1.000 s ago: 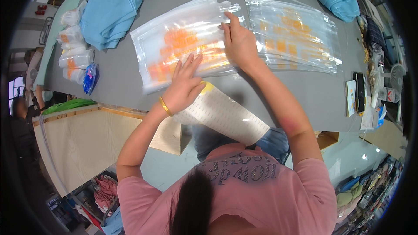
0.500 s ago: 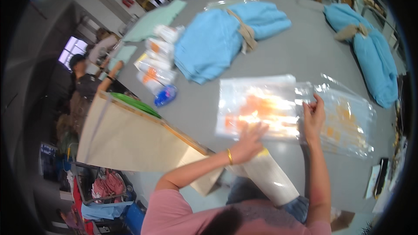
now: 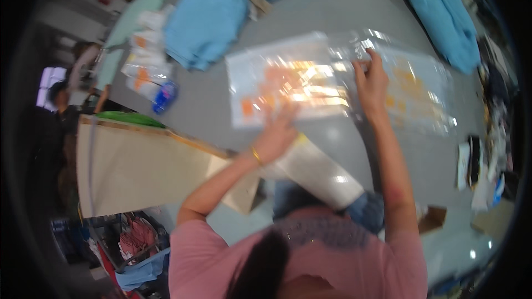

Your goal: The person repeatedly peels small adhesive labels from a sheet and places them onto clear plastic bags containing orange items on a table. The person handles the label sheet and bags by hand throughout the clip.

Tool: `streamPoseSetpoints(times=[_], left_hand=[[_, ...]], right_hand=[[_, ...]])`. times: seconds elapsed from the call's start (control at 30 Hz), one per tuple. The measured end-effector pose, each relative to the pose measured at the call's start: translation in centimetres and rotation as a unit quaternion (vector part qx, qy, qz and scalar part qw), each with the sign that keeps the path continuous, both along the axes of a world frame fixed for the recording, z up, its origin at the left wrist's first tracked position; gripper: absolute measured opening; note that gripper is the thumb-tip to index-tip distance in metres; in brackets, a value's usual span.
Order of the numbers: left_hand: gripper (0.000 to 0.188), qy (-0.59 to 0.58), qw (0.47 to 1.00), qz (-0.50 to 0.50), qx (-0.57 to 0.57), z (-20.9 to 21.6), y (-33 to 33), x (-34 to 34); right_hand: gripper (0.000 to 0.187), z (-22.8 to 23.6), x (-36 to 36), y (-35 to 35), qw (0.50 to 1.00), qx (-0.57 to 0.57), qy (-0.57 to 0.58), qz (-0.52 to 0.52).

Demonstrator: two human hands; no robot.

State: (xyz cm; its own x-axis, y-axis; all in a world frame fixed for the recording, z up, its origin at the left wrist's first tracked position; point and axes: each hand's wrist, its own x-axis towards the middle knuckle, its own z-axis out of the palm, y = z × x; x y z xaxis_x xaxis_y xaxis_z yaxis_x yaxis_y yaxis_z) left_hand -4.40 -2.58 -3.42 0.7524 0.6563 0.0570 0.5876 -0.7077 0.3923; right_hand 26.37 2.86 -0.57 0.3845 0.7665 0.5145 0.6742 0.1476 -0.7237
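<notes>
A stack of clear plastic bags with orange print (image 3: 266, 77) lies on the grey table in front of me. On its near edge rests my left hand (image 3: 280, 133), fingers stretched out and somewhat blurred. Thumb and fingers of my right hand (image 3: 372, 80) pinch the edge of a clear plastic bag (image 3: 421, 91) with yellow-orange print, which spreads out to the right. Between the hands, shiny transparent film overlaps the stack's right side. Glare hides part of the print. A whitish sheet-like strip (image 3: 321, 171) with a yellow end extends from below my left hand toward my lap.
Folded light-blue fabric (image 3: 208, 19) with a beige tie lies at the far left, and a similar blue bundle (image 3: 443, 27) at the far right. White packets (image 3: 145, 50) and a blue object (image 3: 164, 97) sit left. A beige panel (image 3: 141, 169) borders the table.
The view has shifted, so the table and things appear higher and farther left. Both hands stay at about the same places on the bags.
</notes>
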Motion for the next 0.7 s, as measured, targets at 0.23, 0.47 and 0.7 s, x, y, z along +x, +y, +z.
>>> streamPoseSetpoints(times=[0.23, 0.47, 0.7], left_hand=[[0.022, -0.003, 1.000, -0.006, 0.018, 1.9, -0.5, 0.1], [0.021, -0.034, 0.999, -0.003, 0.020, 3.3, -0.9, -0.3], [0.017, -0.147, 0.981, -0.125, 0.017, 5.3, -1.5, 3.0]], right_hand=[[0.011, -0.4, 0.9, -0.3, 0.999, 0.036, -0.028, 0.008], [0.014, 1.0, -0.4, -0.8, 0.986, -0.030, 0.125, 0.108], [0.022, 2.8, -6.4, -1.9, 0.939, -0.142, 0.211, 0.232]])
